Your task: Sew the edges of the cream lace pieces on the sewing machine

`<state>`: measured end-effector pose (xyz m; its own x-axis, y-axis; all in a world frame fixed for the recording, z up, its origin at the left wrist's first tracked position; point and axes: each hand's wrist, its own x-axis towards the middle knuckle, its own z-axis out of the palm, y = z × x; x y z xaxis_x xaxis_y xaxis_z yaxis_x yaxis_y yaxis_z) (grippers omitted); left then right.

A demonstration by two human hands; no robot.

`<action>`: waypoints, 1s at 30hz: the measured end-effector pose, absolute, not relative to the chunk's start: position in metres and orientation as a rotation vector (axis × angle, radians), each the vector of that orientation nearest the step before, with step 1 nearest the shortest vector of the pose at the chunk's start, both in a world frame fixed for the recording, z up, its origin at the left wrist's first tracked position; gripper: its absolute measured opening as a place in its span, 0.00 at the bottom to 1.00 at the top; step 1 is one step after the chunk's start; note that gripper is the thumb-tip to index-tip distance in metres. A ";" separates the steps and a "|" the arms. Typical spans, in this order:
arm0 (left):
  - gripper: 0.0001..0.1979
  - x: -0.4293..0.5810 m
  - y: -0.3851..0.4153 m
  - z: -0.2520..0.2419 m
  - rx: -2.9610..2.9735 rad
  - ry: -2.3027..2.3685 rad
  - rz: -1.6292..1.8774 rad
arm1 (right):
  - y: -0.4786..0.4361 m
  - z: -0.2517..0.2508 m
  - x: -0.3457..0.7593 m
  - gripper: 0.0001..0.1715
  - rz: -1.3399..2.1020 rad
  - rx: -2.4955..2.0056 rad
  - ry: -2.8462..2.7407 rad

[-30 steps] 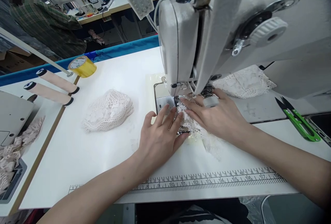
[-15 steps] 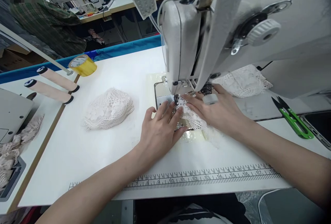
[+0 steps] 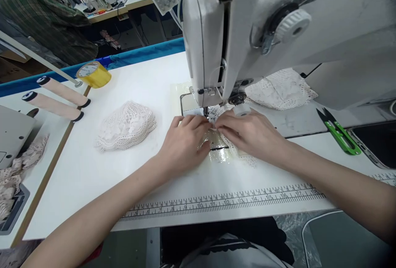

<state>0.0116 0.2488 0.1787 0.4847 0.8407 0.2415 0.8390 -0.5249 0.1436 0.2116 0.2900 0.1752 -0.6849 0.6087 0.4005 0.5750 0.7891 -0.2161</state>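
A strip of white lace fabric (image 3: 247, 159) lies at the needle of a white sewing machine (image 3: 202, 49), partly hidden beneath my hands. My right hand (image 3: 253, 132) is closed, pinching the lace just in front of the presser foot. From the left, my left hand (image 3: 187, 142) meets it with bent fingers drawn together at the lace edge, its thumb low over the shiny needle plate (image 3: 216, 141). What exactly lies between the left fingertips is mostly hidden. Behind my right hand, more white lace (image 3: 281, 90) rests on the machine bed.
A lace pile (image 3: 125, 125) lies left on the table. Beyond are yellow tape (image 3: 94, 75) and two thread cones (image 3: 63, 90). Green thread snips (image 3: 340, 134) and a dark phone (image 3: 375, 144) lie right. A printed ruler (image 3: 216, 202) runs along the front edge. A person (image 3: 43, 24) sits far left.
My left fingers have drawn together, and both hands' fingertips now meet at the lace. The right hand has pulled back slightly toward me. The whole view has shifted a little.
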 end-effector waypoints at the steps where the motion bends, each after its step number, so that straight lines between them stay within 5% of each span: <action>1: 0.14 0.012 0.254 0.180 2.661 1.539 0.450 | 0.291 0.174 0.211 0.14 0.118 -0.914 -2.500; 4: 0.07 0.013 0.267 0.181 2.526 1.601 0.524 | 0.290 0.171 0.208 0.17 0.147 -0.989 -2.457; 11: 0.09 0.009 0.274 0.181 2.258 1.530 0.655 | 0.289 0.164 0.205 0.12 0.050 -0.947 -2.434; 20: 0.10 0.002 0.237 0.169 3.133 1.370 0.724 | 0.283 0.169 0.210 0.13 -0.252 -0.648 -2.474; 30: 0.12 0.004 0.228 0.171 3.145 1.480 0.630 | 0.278 0.171 0.210 0.14 -0.258 -0.709 -2.514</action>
